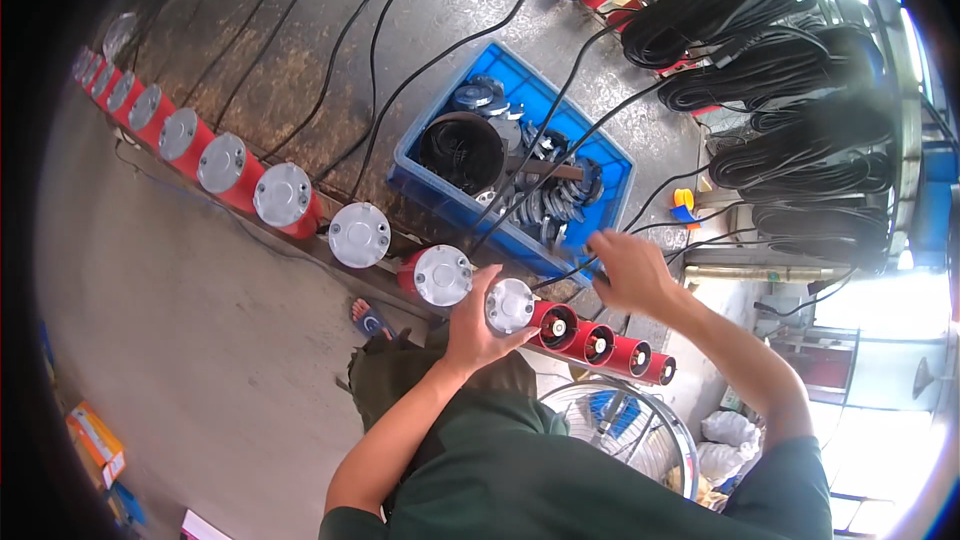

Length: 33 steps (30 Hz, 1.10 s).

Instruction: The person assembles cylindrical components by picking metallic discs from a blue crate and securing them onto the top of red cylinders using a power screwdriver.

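Observation:
A row of red cylinders, likely motor housings, lies along the bench edge, several capped with round silver end caps such as this one (442, 274). My left hand (472, 328) grips the silver end cap (510, 306) at the end of the capped stretch, thumb below and fingers at its upper left. To its right, several red cylinders (555, 326) are uncapped, showing shafts and dark insides. Beside the near right corner of a blue crate (418, 183), my right hand (632, 272) is raised with fingers curled together. Whatever they may hold is too small to make out.
Loose silver metal parts (550, 202) and a dark round pot (461, 153) fill the crate. Black cables (375, 70) run across the bench, and coiled cable bundles (800, 160) hang at the right. A caged round fan (690, 445) stands below the bench edge.

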Tool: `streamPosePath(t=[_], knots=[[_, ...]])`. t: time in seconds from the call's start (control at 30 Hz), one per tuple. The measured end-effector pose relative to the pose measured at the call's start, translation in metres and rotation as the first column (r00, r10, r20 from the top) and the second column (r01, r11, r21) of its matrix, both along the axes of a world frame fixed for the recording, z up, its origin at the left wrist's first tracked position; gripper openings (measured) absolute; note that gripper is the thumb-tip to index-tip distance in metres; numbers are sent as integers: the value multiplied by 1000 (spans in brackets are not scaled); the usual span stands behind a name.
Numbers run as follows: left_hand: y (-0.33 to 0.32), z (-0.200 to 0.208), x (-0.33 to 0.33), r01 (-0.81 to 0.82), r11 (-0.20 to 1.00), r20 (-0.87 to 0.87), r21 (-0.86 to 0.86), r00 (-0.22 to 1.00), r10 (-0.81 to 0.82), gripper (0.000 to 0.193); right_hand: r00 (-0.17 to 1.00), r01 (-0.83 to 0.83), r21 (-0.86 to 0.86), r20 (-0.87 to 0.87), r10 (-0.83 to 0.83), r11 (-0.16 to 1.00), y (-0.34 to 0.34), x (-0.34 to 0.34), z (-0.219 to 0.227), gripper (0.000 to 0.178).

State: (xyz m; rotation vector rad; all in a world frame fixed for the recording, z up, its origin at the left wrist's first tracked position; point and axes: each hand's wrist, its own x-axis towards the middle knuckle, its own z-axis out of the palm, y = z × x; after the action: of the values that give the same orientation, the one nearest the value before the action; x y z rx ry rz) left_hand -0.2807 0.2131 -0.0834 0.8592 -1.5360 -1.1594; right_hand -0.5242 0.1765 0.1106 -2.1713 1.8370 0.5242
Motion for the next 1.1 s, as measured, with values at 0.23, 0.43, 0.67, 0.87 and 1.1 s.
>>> streamPosePath(t=[0.23,0.43,0.67,0.87,1.1], knots=[[-9,-5,-2,18,999,-81,-40,997,-21,87,880,-405,290,-133,456,867,28,15,17,82],[-10,-9,-1,-8,999,-68,-38,998,6,87,874,-424,396,-56,482,815,1,8,19,80],[-10,-9,-1,-46,997,-54,-54,998,43,88,616,-689,261,-280,736,676,-14,26,29,51],[-6,-12,0,-26,1000,-41,-1,999,26,88,759,-554,390,-126,639,735,-18,29,24,48],[-6,-10,2,-62,998,-44,-17,997,61,85,978,180,803,-206,-19,568,-16,64,32,31]])
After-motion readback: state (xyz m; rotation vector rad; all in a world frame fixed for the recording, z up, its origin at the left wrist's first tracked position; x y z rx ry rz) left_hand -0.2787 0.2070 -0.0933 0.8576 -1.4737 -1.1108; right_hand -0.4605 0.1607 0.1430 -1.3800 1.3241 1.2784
